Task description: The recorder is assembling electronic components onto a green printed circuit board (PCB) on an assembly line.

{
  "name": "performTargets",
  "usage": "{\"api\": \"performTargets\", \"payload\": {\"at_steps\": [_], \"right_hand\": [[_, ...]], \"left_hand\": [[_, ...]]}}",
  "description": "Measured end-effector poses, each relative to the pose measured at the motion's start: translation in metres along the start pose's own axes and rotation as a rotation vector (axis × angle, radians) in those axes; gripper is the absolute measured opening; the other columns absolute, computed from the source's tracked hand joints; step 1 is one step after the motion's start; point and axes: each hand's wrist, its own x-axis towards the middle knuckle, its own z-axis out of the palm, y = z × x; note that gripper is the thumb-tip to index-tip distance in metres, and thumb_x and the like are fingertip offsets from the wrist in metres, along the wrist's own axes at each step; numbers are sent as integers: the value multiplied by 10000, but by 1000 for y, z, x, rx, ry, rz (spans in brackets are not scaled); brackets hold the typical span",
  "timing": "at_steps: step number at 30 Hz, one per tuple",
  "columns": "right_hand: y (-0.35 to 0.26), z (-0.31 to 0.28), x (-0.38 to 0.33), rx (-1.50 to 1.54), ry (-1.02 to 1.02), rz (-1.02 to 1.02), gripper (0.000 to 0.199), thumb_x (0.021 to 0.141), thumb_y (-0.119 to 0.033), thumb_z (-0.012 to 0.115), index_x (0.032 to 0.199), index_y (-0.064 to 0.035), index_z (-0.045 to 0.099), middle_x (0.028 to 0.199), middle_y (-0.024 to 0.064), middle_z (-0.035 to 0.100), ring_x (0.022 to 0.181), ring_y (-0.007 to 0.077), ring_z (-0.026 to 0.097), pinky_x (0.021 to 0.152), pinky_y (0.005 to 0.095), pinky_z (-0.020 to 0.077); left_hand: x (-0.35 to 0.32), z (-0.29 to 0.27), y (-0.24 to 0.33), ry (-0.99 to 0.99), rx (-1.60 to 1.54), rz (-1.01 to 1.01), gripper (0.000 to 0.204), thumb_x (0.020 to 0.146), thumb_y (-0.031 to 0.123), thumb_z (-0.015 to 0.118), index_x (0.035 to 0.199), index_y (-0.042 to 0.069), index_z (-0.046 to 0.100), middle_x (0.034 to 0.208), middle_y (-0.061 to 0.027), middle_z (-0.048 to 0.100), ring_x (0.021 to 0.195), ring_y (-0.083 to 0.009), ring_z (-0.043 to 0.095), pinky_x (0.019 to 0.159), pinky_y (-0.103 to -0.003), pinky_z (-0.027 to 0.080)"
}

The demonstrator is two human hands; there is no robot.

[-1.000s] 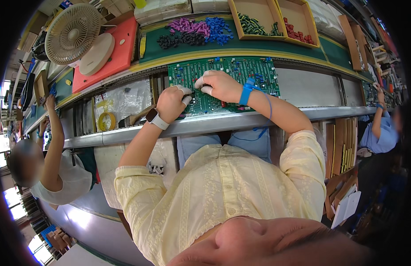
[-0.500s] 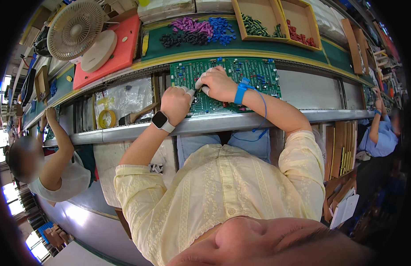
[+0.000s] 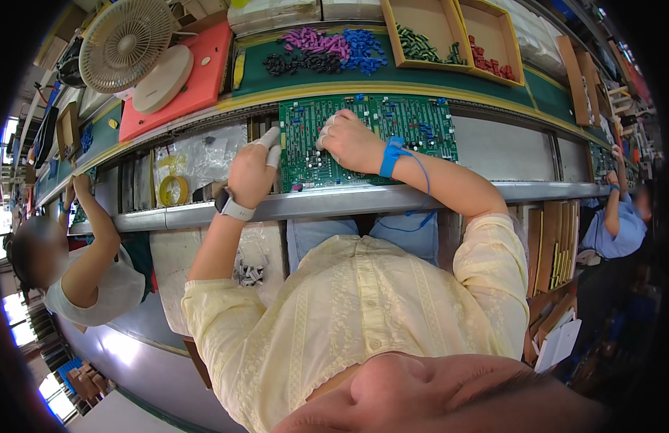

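Green circuit board [image 3: 367, 141] — lying flat on the line's rail so both hands are reaching it from above | head view: right hand [image 3: 352, 142] resting on its middle, fingers curled, pressing down | left hand [image 3: 251, 173] hovering at its left edge — capped fingers loosely extended, holding nothing.

Long metal-edged workbench [image 3: 363, 202] with green mat runs across the frame. White round desk fan [image 3: 125, 43] upper left. Bright daylight from windows [image 3: 2, 216] at left edge.

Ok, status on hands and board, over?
Right hand pressing on green circuit board. Left hand at board's left edge, holding nothing visible. Nothing blocking.
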Motion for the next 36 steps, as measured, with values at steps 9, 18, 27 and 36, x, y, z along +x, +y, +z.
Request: {"api": "performTargets", "payload": {"at_steps": [9, 18, 27, 36], "right_hand": [[-1, -8, 1, 35, -137, 91, 96, 716, -98, 542, 796, -111, 594, 751, 55, 585, 818, 210, 538, 816, 363, 363], [36, -153, -181, 16, 217, 784, 163, 771, -111, 638, 914, -40, 606, 893, 131, 630, 820, 278, 602, 743, 341, 465], [-31, -125, -638, -51, -477, 1795, 284, 746, -205, 609, 941, 1, 605, 943, 206, 624, 900, 329, 592, 766, 396, 464], [-85, -38, -580, -133, -597, 1881, 540, 713, -336, 665, 1134, -20, 545, 1106, 237, 571, 1040, 373, 542, 877, 417, 447]], "left_hand": [[-32, 9, -5, -126, -236, -217, 381, 860, 188, 538, 1207, 34, 503, 662, -218, 589, 614, -354, 591, 572, -415, 449], [-26, 28, 25, -265, -264, -119, 427, 860, 187, 528, 1248, 26, 451, 821, -222, 627, 743, -384, 605, 666, -428, 476], [-79, -1, -19, 213, -331, -245, 224, 813, 69, 612, 1030, 17, 593, 866, -74, 605, 737, -152, 549, 666, -252, 453], [-239, -8, -120, 324, 54, -795, 170, 804, 101, 611, 950, 15, 619, 815, -102, 645, 713, -193, 616, 659, -314, 488]]}}
